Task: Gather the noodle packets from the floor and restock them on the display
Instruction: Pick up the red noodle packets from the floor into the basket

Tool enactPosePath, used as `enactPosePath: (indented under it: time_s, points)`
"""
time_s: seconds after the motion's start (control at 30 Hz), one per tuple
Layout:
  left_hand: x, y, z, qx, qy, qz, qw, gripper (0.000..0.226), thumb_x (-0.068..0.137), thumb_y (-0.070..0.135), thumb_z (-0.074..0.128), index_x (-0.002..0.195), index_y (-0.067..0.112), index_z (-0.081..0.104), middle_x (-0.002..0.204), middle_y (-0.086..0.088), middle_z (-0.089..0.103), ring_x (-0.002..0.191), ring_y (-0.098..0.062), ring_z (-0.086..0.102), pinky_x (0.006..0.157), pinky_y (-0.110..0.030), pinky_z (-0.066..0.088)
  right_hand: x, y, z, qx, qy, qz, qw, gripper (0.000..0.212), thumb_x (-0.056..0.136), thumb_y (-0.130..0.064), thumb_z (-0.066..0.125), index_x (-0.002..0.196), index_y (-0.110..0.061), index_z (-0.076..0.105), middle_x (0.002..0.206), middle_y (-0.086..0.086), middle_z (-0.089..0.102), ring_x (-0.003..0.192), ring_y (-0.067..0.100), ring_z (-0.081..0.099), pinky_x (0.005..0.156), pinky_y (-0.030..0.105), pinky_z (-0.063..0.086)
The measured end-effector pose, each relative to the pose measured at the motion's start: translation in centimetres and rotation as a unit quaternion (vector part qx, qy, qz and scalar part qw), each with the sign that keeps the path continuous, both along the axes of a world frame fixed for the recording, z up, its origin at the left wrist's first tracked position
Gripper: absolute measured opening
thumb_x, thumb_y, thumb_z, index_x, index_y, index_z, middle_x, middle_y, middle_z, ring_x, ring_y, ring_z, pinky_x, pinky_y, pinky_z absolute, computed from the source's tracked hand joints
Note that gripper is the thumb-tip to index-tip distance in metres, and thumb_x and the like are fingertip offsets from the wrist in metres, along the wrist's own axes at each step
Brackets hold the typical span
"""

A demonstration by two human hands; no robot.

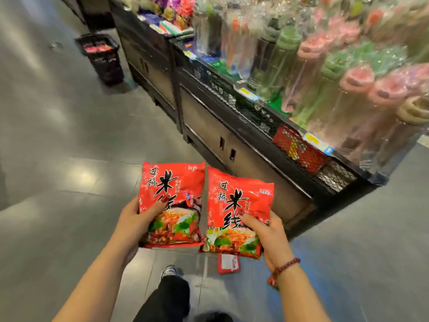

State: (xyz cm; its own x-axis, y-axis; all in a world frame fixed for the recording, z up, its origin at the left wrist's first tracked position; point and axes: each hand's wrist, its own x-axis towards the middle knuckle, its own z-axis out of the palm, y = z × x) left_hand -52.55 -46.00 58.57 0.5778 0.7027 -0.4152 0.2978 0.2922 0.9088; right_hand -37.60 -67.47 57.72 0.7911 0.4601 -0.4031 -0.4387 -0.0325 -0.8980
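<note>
Currently left hand (137, 220) grips left noodle packet (173, 189); right hand (270, 235) grips right noodle packet (241, 201). Packets likely light, slippery, brittle inside; hold by edges.

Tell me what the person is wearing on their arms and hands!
No sleeves show on either arm. The left hand and the right hand both have dark red painted nails. The right wrist wears a bracelet of round dark red beads.

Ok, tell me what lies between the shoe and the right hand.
Head view: another red packet, seemingly on the floor, shows between the shoe and the right hand, partly behind the held packet.
</note>
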Motion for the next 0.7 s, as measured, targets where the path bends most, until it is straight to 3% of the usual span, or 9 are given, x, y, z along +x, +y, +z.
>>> enactPosePath:
  time_s: [0.07,0.2,0.4,0.5,0.6,0.7]
  points:
    - [-1.4,2.5,0.1,0.001,-0.017,0.040,0.999,0.031,0.073,0.023,0.081,0.100,0.018,0.066,0.095,-0.009,0.075,0.087,-0.033,0.071,0.084,-0.049,0.055,-0.3,3.6,0.3,0.002,0.002,0.037,0.999,0.047,0.058,-0.017,0.081,0.101,-0.005,0.067,0.097,0.018,0.073,0.094,0.038,0.068,0.087,0.049,0.055]
    - [-3.6,8.7,-0.7,-0.004,-0.021,0.109,0.994,0.015,0.085,0.016,0.072,0.098,0.019,0.065,0.093,-0.008,0.075,0.088,-0.034,0.070,0.086,-0.050,0.055,-0.7,12.1,0.6,-0.003,0.015,0.102,0.995,0.042,0.059,-0.007,0.082,0.099,-0.003,0.068,0.095,0.020,0.073,0.087,0.035,0.069,0.080,0.045,0.057]
    - [-6.1,20.6,-0.8,-0.002,-0.034,0.163,0.986,0.014,0.087,0.015,0.069,0.099,0.019,0.065,0.092,-0.007,0.075,0.080,-0.027,0.072,0.079,-0.042,0.056,-0.9,26.5,1.4,-0.017,0.013,0.156,0.987,0.023,0.078,-0.001,0.070,0.100,-0.005,0.066,0.098,0.019,0.073,0.087,0.034,0.070,0.081,0.044,0.057]
    - [-6.8,26.5,0.0,0.010,-0.032,0.175,0.984,0.011,0.087,0.015,0.068,0.095,0.021,0.064,0.082,0.000,0.076,0.069,-0.017,0.071,0.069,-0.035,0.054,-0.9,33.1,2.2,-0.011,0.019,0.172,0.985,0.026,0.077,-0.004,0.071,0.102,-0.006,0.065,0.096,0.017,0.073,0.085,0.032,0.071,0.082,0.046,0.057]
    - [-6.9,31.5,0.4,0.015,-0.026,0.173,0.985,0.011,0.086,0.020,0.070,0.096,0.021,0.064,0.085,-0.001,0.076,0.074,-0.022,0.072,0.069,-0.035,0.054,-0.7,38.5,2.9,0.000,0.032,0.175,0.984,0.036,0.069,-0.011,0.074,0.104,-0.007,0.064,0.095,0.015,0.074,0.085,0.032,0.071,0.082,0.046,0.057]
    - [-6.3,35.6,0.3,0.010,-0.023,0.186,0.982,0.020,0.084,0.025,0.072,0.102,0.020,0.064,0.092,-0.005,0.075,0.081,-0.027,0.072,0.071,-0.037,0.054,0.2,42.9,3.0,0.003,0.033,0.188,0.982,0.039,0.068,-0.013,0.073,0.105,-0.006,0.064,0.092,0.012,0.074,0.079,0.027,0.072,0.071,0.039,0.059]
